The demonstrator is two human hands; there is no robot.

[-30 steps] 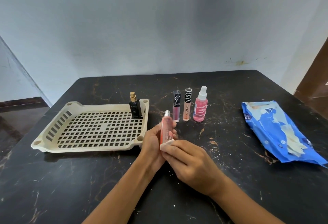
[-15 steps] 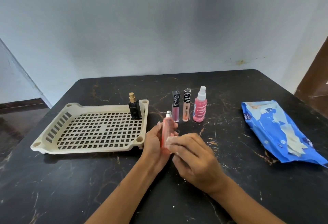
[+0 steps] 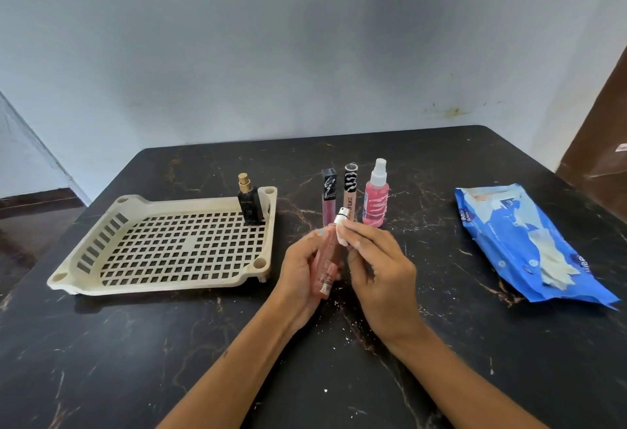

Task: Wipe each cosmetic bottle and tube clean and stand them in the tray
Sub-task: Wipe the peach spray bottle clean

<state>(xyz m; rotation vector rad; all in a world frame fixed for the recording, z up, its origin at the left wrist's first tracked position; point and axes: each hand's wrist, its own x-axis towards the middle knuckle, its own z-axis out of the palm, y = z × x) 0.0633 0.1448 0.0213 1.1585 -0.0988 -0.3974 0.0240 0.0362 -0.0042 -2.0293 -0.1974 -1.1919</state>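
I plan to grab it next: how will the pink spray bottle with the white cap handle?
The spray bottle is tall on a narrow base, so a sideways push probably tips it. It looks like thin plastic and mostly full, so likely stiff and fairly light. Its round body would probably roll if it fell on the table.

Pink bottle tilted (silver cap up); black bottle upright in tray.

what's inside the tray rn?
Only the black perfume bottle, upright in the far right corner of the tray. The rest of the grid floor shows bare; nothing covers it, though the bottle hides the corner behind it.
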